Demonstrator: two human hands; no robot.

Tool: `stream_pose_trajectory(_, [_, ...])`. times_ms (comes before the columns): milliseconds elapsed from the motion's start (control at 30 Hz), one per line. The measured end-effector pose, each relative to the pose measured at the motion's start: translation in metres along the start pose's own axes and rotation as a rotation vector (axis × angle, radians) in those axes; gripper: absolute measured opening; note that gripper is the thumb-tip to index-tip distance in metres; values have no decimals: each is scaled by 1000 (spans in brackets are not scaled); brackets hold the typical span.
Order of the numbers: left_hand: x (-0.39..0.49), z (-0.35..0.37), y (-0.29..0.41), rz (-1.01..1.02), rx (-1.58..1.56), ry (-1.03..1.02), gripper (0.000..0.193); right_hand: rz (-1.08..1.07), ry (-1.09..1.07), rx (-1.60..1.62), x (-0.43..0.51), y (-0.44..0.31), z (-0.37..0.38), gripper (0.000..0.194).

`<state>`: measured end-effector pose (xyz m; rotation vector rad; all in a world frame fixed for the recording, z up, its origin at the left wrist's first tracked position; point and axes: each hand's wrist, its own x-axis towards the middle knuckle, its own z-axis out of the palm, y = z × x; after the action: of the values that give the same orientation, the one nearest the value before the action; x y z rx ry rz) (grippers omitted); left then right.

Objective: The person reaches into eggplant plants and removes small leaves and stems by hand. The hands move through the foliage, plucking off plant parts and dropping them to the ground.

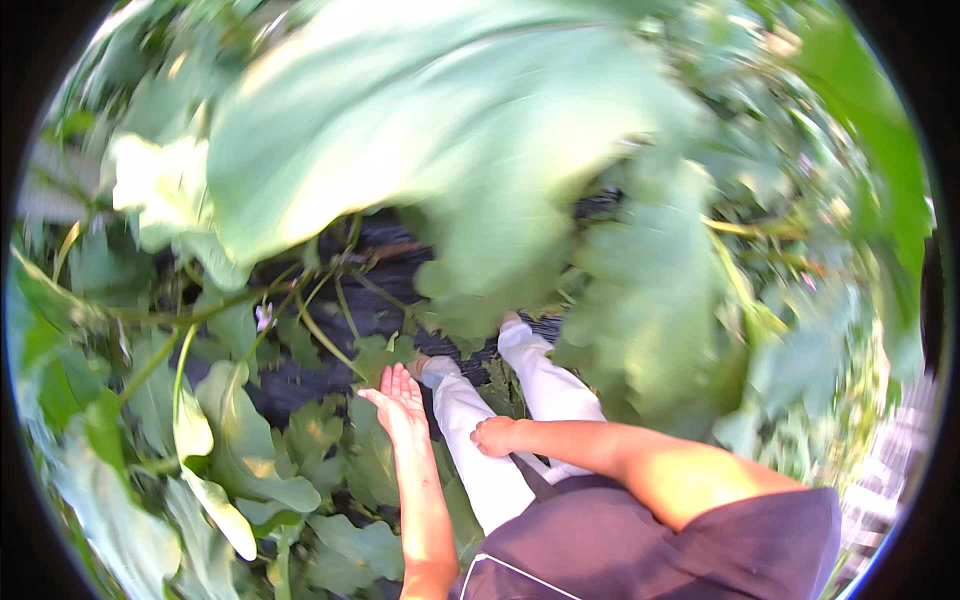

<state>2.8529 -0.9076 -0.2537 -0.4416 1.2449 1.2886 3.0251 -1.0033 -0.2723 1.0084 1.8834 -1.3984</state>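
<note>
My left hand is held out palm up with its fingers extended, close beside a green stem and a small leaf, and nothing lies on the palm. Near my thigh, over the light trousers, is my right hand, its fingers curled; whether it holds anything is not visible. A very large green leaf, blurred, spreads across the upper middle. Branching green stems of the eggplant-like plant reach in from the left, with a small pale purple flower among them.
Dark ground sheeting shows under the stems. Broad lobed leaves crowd the left side, and more blurred foliage stands on the right, close to my legs. A yellowing curled leaf hangs at the lower left.
</note>
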Motion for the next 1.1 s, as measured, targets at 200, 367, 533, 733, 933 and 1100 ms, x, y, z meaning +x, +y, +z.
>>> stream_pose_trajectory(200, [-178,103,-44,14,681,-1001,42,-8,368,-23,-109,-14,-36,23])
stream_pose_trajectory(367, [-322,173,-102,35,843,-1803,18,-27,513,346,-241,32,-8,27])
stream_pose_trajectory(533, [-416,202,-210,177,921,-2057,21,-112,520,730,-355,103,73,32])
stream_pose_trajectory(733, [-457,201,-366,-32,1066,-1725,20,-232,678,871,-465,140,97,37])
stream_pose_trajectory(933, [-473,230,-403,155,1082,-1625,18,-172,1309,1273,-602,220,97,23])
stream_pose_trajectory(1100, [-541,322,-368,639,968,-1741,22,-156,1747,1133,-657,294,22,23])
